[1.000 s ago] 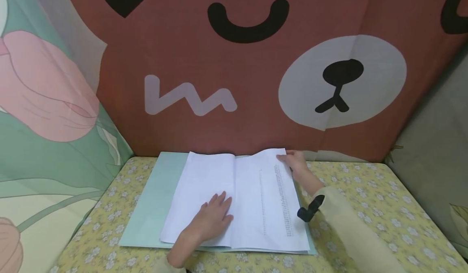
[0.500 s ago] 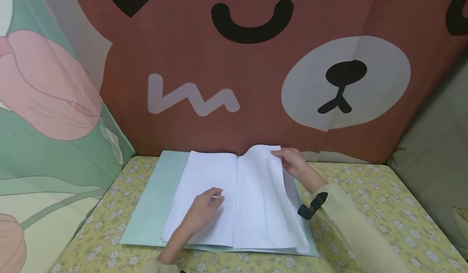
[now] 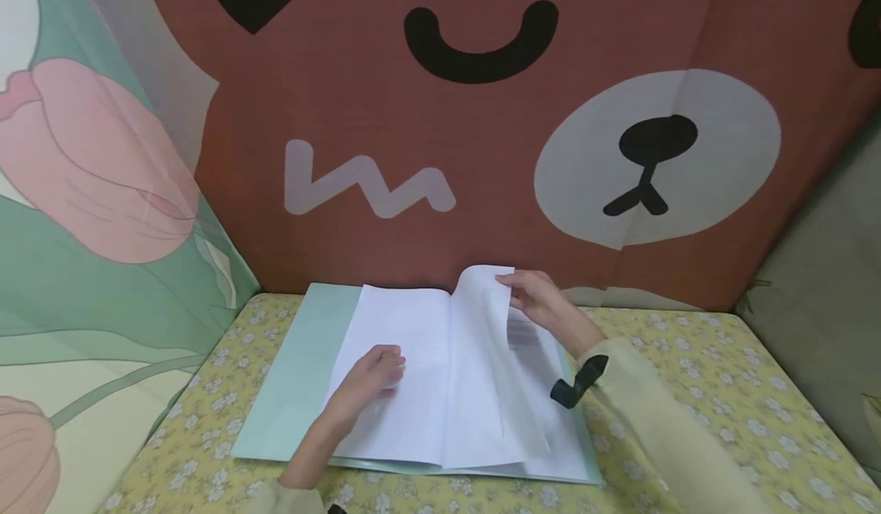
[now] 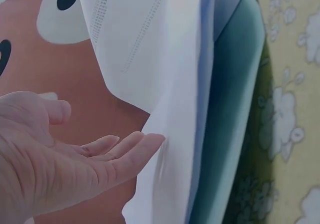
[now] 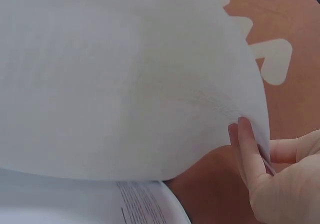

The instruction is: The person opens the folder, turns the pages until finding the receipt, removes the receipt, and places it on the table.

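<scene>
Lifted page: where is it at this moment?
In the head view, the lifted page curves up over the right half of the mint-green cover, beside the left page; the right hand pinches its far corner.

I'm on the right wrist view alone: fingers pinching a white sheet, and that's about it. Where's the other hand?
Observer: The head view shows the left hand over the left page; whether it touches the paper, I can't tell.
Operator: Which corner of the sheet does the right hand have?
Observer: The far corner on its free edge, the one away from the person.
Operator: And what's underneath it all?
Observer: A pale green cover, jutting out past the left page.
</scene>
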Available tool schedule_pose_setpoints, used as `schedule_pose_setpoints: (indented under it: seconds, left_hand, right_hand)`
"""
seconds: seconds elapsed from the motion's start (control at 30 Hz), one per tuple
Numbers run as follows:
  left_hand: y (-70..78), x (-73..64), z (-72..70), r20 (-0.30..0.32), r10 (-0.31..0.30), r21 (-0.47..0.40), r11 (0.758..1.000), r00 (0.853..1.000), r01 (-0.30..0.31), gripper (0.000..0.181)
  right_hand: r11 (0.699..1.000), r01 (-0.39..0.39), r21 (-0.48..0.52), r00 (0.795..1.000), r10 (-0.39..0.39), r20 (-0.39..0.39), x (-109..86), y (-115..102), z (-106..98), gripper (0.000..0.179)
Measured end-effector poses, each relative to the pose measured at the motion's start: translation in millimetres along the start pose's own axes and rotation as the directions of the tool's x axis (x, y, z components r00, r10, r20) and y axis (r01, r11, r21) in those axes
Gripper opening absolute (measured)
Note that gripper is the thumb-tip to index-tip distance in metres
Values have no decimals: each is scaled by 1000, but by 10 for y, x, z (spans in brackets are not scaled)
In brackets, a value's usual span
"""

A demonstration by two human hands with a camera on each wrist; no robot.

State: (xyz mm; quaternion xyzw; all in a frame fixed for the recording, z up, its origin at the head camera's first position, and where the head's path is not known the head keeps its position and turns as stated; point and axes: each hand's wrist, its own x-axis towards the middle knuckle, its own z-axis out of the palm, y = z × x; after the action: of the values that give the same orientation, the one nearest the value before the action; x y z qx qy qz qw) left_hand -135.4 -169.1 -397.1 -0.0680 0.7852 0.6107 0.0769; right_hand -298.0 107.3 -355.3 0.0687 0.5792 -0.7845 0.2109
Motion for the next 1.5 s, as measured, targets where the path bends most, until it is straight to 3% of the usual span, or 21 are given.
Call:
schedule_pose_setpoints:
  seconds: [0.2,0.33,0.63,0.77,0.93,1.13,1.23,1.33,1.5]
  left_hand:
    - [19,19,-80,14,-37,-74,997,999,38,61]
    - [37,24,-100,37,-40,-134,990,998,45,76]
    - [147,-5,-105,104,-33,-212,976,994,55,78]
    - [236,-53,-66,90,-25,-155,987,996,39,75]
    - [312,-122,14,46,21,-96,995,999,-17,57]
    - [286,-160,31,-42,55,74,996,998,-52,49]
    - [235,-141,1,-69,57,142,989,996,-47,50]
    - [153,-114,-52,-83,49,194,981,995,-32,53]
    - [-28,-103,-223,-76,28,298,955,997,-4,62]
  right_hand:
    - [999,-15,49,1000,14,12,1,-7,152,79]
    - [997,-11,70,1000,10,20,-10,-9,248,69]
    - [992,-5,124,999,0,43,4,11,528,63]
    - [986,2,164,1000,-7,29,62,43,680,67]
    - [986,17,163,1000,-15,-14,147,148,845,70]
    - [991,57,122,998,-53,-36,165,259,921,15]
    - [987,79,140,997,-79,-5,150,285,884,16]
    - [988,88,128,995,-92,30,125,290,791,2]
    - [993,101,-59,995,-100,22,87,293,528,38]
